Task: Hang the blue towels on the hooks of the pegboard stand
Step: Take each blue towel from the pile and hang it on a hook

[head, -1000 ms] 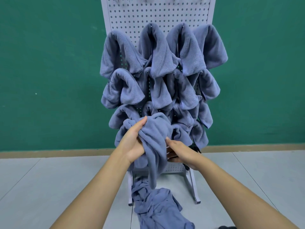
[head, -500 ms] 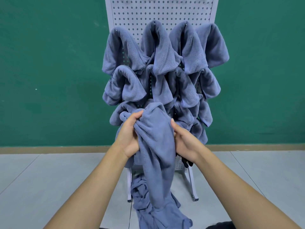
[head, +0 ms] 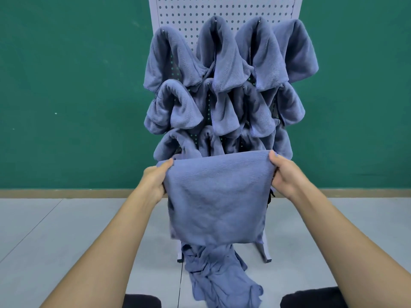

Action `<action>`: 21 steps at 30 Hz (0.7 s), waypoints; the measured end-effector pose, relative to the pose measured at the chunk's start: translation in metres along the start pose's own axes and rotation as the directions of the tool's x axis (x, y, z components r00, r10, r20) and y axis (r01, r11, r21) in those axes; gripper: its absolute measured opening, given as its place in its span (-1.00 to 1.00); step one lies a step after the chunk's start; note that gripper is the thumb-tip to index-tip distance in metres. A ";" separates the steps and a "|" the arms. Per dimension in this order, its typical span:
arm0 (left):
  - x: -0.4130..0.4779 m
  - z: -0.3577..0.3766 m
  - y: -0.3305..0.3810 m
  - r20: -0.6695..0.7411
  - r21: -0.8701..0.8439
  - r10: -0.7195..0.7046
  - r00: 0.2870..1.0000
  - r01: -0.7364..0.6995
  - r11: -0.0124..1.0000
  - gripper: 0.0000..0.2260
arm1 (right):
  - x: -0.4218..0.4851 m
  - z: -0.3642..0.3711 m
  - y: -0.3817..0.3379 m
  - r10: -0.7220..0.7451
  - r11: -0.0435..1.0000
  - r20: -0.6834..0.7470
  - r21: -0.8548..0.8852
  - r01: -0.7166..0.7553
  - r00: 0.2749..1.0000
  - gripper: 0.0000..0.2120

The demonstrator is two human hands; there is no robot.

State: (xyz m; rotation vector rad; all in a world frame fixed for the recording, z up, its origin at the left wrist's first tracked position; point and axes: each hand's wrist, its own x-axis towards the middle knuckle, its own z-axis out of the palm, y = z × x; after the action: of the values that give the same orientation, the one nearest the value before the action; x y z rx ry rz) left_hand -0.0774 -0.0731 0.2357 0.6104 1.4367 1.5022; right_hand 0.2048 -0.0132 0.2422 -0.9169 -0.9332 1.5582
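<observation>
**Blue towel (head: pixel 218 196) held spread in front of a loaded pegboard**

Blue-grey terry, one piece, stretched flat between two hands, with its top edge level and the rest hanging free. The left hand (head: pixel 155 181) pinches the top left corner with the thumb on the near face and the fingers curled behind. The right hand (head: pixel 287 174) grips the top right corner the same way. Both forearms reach in from the near edge.

Pegboard stand (head: pixel 222 12) – one, white, perforated, upright against the far wall (head: pixel 66 85), which is green. The held towel hangs just in front of its lower part and hides it.

Hung towels (head: pixel 220 54), counted by row:
- top row: four, each draped over a hook; three hook tips (head: pixel 215 18) show
- second row: four, overlapping the row above
- third row: at least three – partly hidden behind the held towel, exact count cannot be told

Pile of towels (head: pixel 218 276) – one crumpled heap on the floor (head: pixel 66 230) between the stand's two feet (head: pixel 265 255), reaching toward the near edge. The number of pieces in it cannot be told.

The floor is pale grey tile, and one tan skirting strip (head: pixel 66 193) runs along the wall base.
</observation>
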 end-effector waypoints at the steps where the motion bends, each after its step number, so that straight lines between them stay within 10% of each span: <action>1: 0.001 -0.001 -0.001 0.018 -0.001 0.002 1.000 -0.002 1.000 -0.85 | -0.001 -0.001 -0.001 -0.004 1.000 -0.004 0.005 0.004 1.000 -0.79; 12: 0.006 -0.003 0.003 0.006 -0.025 0.049 0.999 -0.049 0.999 -0.92 | 0.002 -0.019 -0.007 0.003 0.996 -0.145 0.092 0.011 0.989 -0.81; 21: 0.010 -0.005 0.002 0.004 -0.031 0.032 0.999 -0.032 0.999 -0.78 | 0.005 -0.030 0.002 -0.083 0.971 -0.187 -0.237 0.036 0.979 -0.78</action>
State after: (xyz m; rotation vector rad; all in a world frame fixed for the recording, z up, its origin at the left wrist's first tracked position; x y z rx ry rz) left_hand -0.0866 -0.0670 0.2343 0.6206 1.4038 1.5442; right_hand 0.2304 -0.0052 0.2278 -1.1749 -1.0053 1.2979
